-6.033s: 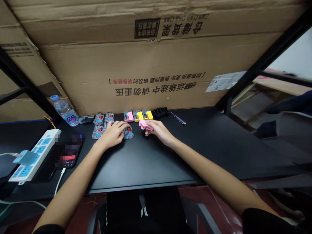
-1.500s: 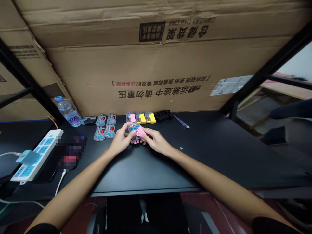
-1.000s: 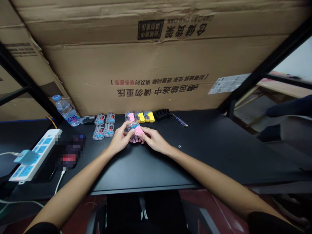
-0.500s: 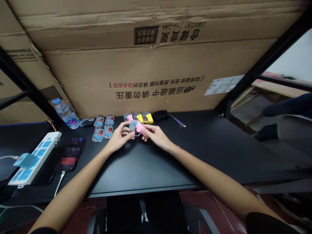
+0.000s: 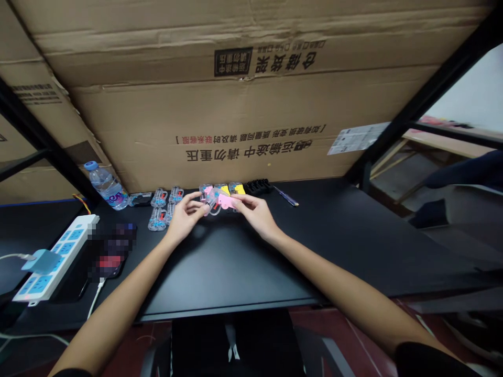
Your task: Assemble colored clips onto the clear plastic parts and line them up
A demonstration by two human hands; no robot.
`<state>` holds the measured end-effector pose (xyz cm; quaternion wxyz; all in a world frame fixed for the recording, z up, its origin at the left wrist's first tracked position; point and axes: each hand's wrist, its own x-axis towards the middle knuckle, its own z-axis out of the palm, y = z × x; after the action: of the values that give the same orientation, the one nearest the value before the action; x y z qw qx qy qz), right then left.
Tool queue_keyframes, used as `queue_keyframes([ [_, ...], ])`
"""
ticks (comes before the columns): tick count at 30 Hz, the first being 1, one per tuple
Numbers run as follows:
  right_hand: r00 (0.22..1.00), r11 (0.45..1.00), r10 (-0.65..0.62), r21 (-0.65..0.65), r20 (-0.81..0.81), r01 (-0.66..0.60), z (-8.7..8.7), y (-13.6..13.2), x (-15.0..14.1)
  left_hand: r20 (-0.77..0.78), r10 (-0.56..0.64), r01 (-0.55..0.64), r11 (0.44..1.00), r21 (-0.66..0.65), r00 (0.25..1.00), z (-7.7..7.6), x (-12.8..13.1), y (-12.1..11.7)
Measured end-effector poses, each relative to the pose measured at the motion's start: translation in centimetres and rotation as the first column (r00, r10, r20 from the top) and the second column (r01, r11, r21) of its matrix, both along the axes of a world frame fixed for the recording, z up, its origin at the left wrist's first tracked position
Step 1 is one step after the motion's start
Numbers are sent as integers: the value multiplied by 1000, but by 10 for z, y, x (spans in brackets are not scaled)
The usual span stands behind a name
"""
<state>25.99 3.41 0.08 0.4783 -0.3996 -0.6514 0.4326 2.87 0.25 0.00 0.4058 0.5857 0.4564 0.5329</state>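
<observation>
In the head view, the left hand (image 5: 184,217) is pinching a clear case (image 5: 213,196) and the right hand (image 5: 257,214) is gripping a pink piece (image 5: 227,201) right by it, above the desk (image 5: 236,272), toward its back edge. Both are looking light, hard and slippery; holding the sides seems safest.

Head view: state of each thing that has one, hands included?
Left hand: closed on clear case
Right hand: pinching pink piece
Clear case: held, off the table
Pink piece: held against clear case
Bottle: capped
Phone: screen lit, cable attached
Power strip: adapter plugged in
Screwdriver: lying on table
</observation>
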Motion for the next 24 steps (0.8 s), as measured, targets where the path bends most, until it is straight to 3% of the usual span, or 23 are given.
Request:
queue_keyframes([
  [5,964,966,257,-56,73,-254,1,-2,0,-73,-134,130,990,-58,988,-5,2,-1],
  [10,999,999,35,-33,25,-34,1,-1,-1,16,2,-2,1000,13,1000,-7,2,1],
  [15,966,964,252,-98,57,-245,-4,-6,-7,-140,-131,135,991,20,982,-1,8,-8],
  [21,974,979,191,-90,125,-181,-6,-3,-3,-317,87,-36,986,161,944,23,-8,-8],
  [24,975,983,168,-105,144,-153,-4,-1,0,-500,224,-134,969,210,837,26,-28,1],
])
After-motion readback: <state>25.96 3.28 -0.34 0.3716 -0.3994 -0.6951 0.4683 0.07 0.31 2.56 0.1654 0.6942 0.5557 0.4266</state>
